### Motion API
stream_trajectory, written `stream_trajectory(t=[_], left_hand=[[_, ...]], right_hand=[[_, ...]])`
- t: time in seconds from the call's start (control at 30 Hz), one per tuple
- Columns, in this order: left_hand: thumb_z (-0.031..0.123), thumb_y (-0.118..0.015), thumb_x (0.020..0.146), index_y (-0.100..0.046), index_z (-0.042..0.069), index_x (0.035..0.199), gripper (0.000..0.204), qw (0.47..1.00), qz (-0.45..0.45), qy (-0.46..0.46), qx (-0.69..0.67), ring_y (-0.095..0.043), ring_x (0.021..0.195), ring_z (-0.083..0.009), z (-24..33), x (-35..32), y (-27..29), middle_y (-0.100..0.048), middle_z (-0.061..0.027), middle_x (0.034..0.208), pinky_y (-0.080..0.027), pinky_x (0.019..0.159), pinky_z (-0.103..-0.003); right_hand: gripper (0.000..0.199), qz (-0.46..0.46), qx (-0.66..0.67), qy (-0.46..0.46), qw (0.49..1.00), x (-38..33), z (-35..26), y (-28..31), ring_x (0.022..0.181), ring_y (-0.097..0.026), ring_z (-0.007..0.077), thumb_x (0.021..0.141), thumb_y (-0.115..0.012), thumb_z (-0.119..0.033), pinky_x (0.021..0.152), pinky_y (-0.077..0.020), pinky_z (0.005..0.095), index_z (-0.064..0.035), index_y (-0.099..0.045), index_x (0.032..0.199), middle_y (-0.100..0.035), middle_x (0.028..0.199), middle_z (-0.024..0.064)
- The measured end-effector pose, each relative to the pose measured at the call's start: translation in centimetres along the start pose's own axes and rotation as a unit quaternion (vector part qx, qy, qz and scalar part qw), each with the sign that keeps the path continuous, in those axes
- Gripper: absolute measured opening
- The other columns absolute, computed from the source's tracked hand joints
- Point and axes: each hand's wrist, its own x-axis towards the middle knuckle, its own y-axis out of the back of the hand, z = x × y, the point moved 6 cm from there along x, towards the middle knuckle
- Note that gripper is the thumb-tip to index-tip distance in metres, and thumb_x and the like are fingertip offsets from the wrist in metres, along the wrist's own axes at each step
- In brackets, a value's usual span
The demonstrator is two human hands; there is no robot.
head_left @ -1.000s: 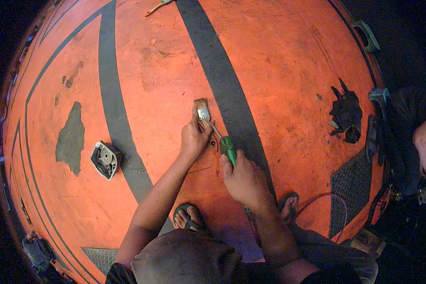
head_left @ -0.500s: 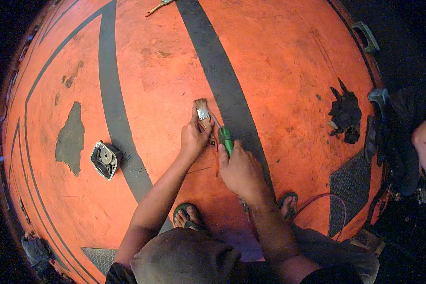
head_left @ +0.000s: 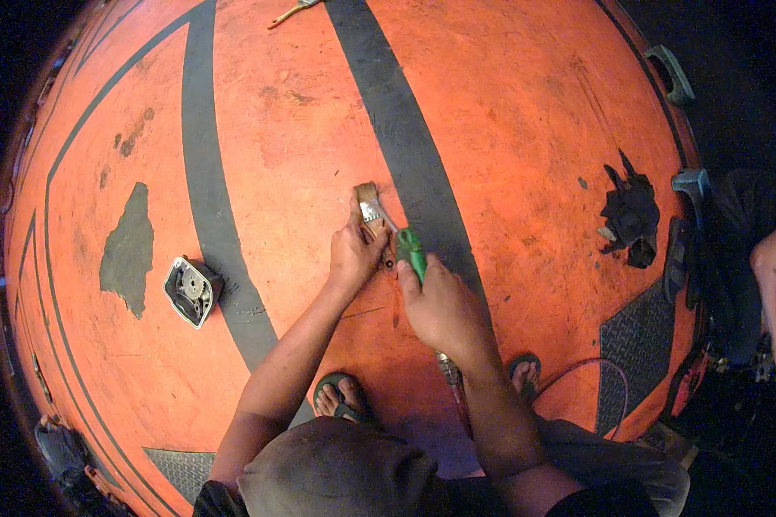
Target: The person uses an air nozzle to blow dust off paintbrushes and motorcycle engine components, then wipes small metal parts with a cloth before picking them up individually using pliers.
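My left hand [head_left: 355, 254] is closed around a flat paintbrush [head_left: 370, 209] with a metal ferrule, its bristles pointing away from me. My right hand [head_left: 444, 310] grips a green air blow gun [head_left: 411, 250], whose thin metal nozzle reaches toward the brush's ferrule. From below my right hand a metal hose coupling [head_left: 448, 369] shows, with a reddish hose trailing toward me. Both hands are over the orange floor [head_left: 302, 155]. Left of them sits an open metal housing [head_left: 191, 291] with a gear inside.
A second brush [head_left: 291, 12] lies at the far edge. At right are a dark ragged patch [head_left: 631, 211], a ridged black plate [head_left: 636, 353] and a pink hose [head_left: 608, 360]. Another person's arm [head_left: 767, 271] shows at the right; another person [head_left: 65, 452] is at the lower left.
My right hand and the blow gun have tilted slightly, and more of the hose coupling now shows below the wrist. My left hand keeps the brush in nearly the same place.
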Motion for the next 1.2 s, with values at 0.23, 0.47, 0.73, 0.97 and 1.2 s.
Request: stream_trajectory(t=[0.23,0.47,0.73,0.97,1.2], left_hand=[[0.028,-0.072,0.086,-0.021,-0.004,0.152,0.089,0.999,0.013,-0.033,0.012,-0.067,0.056,-0.0317,0.8,0.2,0.4,-0.065,-0.0191,0.065,-0.052,0.053,-0.039],[0.023,-0.070,0.088,-0.001,-0.010,0.150,0.099,0.998,0.045,-0.029,0.027,-0.066,0.056,-0.0322,-0.1,-0.5,-0.2,-0.065,-0.0205,0.067,-0.050,0.050,-0.038],[0.022,-0.066,0.090,0.002,-0.019,0.144,0.096,0.998,0.022,-0.027,0.047,-0.068,0.060,-0.0344,-0.6,-0.4,-0.7,-0.066,-0.0219,0.070,-0.052,0.052,-0.040],[0.022,-0.069,0.088,-0.007,-0.014,0.148,0.094,0.999,0.006,0.037,0.015,-0.069,0.061,-0.0347,-0.2,-0.4,-0.1,-0.067,-0.0222,0.071,-0.054,0.053,-0.040],[0.019,-0.068,0.087,-0.011,-0.011,0.149,0.090,0.999,0.009,0.043,-0.026,-0.070,0.062,-0.0327,0.1,-0.4,0.0,-0.067,-0.0210,0.070,-0.055,0.054,-0.039]], right_hand=[[0.050,0.019,0.007,0.015,1.000,0.5,-0.2,-0.5,0.086,-0.065,0.0499,0.099,-0.043,-0.042,0.078,-0.0515,0.0580,0.0055,-0.056,0.109,-0.066,0.091,0.0329],[0.049,0.024,0.009,0.010,1.000,0.0,0.0,-0.1,0.085,-0.065,0.0496,0.099,-0.044,-0.042,0.078,-0.0520,0.0575,0.0053,-0.055,0.106,-0.066,0.091,0.0324],[0.048,-0.015,0.007,0.018,1.000,-0.6,0.0,-0.2,0.088,-0.065,0.0500,0.099,-0.043,-0.041,0.081,-0.0509,0.0589,0.0045,-0.056,0.107,-0.066,0.091,0.0323],[0.047,-0.011,0.003,0.031,0.999,-0.3,0.3,-0.6,0.088,-0.064,0.0505,0.100,-0.043,-0.041,0.080,-0.0510,0.0588,0.0043,-0.056,0.107,-0.066,0.091,0.0318],[0.048,-0.015,0.033,0.053,0.998,0.2,0.5,-1.3,0.086,-0.065,0.0504,0.099,-0.043,-0.040,0.077,-0.0514,0.0583,0.0053,-0.056,0.105,-0.066,0.089,0.0329]])
